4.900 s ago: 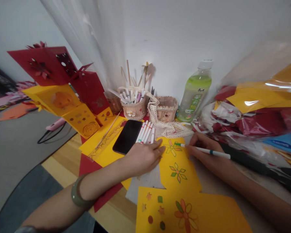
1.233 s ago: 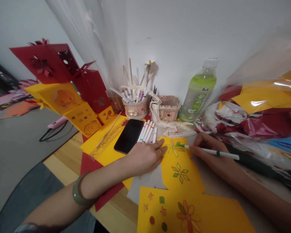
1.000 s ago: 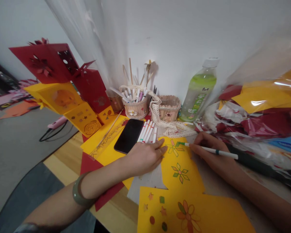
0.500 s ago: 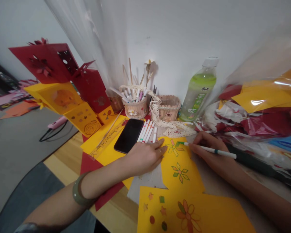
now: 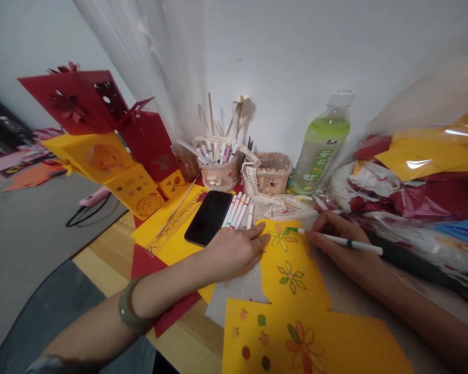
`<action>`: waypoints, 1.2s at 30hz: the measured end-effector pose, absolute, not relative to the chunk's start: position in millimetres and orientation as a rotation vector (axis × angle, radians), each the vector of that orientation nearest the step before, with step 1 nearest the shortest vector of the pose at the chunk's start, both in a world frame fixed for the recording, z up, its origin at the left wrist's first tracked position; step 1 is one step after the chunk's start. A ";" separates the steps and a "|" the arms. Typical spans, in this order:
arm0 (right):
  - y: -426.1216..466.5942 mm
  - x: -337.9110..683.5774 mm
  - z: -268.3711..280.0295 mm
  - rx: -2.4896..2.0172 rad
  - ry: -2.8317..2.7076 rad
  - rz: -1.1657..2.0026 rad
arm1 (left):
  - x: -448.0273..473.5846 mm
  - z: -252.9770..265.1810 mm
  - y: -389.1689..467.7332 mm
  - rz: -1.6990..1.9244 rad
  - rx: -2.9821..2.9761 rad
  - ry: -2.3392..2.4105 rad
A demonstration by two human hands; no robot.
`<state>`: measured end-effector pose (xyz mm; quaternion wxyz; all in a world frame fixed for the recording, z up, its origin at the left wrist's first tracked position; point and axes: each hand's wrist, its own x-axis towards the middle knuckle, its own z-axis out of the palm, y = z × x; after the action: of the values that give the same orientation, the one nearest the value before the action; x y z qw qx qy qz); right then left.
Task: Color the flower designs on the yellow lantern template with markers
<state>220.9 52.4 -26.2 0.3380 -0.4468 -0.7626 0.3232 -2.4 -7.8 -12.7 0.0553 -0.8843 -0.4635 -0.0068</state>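
Note:
My right hand (image 5: 335,239) pinches a white marker pen (image 5: 353,243) with a green tip. The tip touches a petal of the uppermost flower drawing (image 5: 281,238) on the yellow paper (image 5: 296,259). My left hand (image 5: 237,254) lies on the paper's left edge, fingers stretched out, with a ring on one of them. Below is a second flower with green and orange diamond petals (image 5: 291,278). Nearest me on the same yellow sheet are a larger orange flower (image 5: 304,347) and several small stars and ovals. Several capped markers (image 5: 239,210) lie just beyond my left hand.
A black phone (image 5: 208,217) lies beside the markers. Behind stand a pen basket (image 5: 219,175), a second basket (image 5: 273,179) with lace ribbon (image 5: 253,179) and a green drink bottle (image 5: 320,148). Folded red paper boxes (image 5: 74,104) rise left; plastic bags (image 5: 417,192) crowd the right.
The whole view has shifted very slightly. Both hands stay in nearly the same place, and the marker tip remains on the top flower's petal.

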 end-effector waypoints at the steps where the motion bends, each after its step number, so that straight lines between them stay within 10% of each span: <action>1: 52.6 221.1 -26.5 -1.168 -1.981 0.838 | -2.3 -12.5 -7.9 -0.021 -2.686 -1.407; 36: 45.2 218.7 -17.3 -1.125 -1.999 0.976 | -1.3 -9.1 -8.3 -0.042 -2.698 -1.448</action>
<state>218.7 45.2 -17.3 0.3185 -0.4277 -0.7602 0.3712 -1.3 -8.3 -9.1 0.0396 -0.8803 -0.4725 -0.0137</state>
